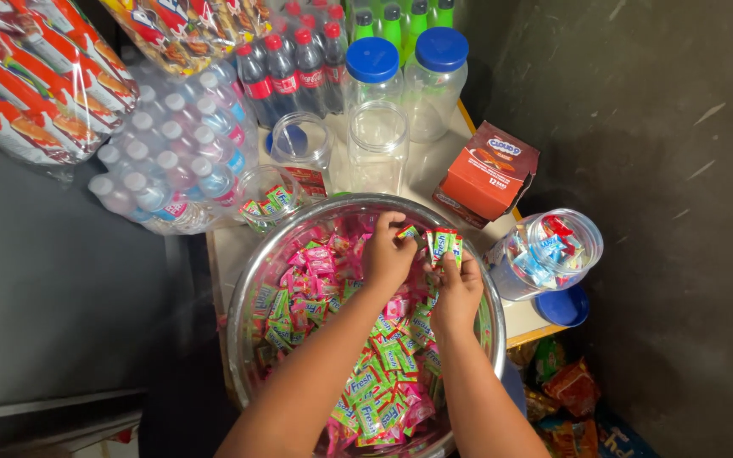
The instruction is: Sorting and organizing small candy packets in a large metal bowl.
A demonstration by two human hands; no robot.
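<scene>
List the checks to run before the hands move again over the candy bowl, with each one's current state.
1. Left hand has a grip on a green candy: ok, one pinched at the fingertips.
2. Right hand holds green sachets: ok, several fanned upright.
3. Metal bowl sits fully on the table: cannot tell, near edge hidden.
4. Open jar with green candies is within reach: ok, beside the bowl's far-left rim.
5. Jar lying on its side is capped: not ok, blue lid lies apart.
</scene>
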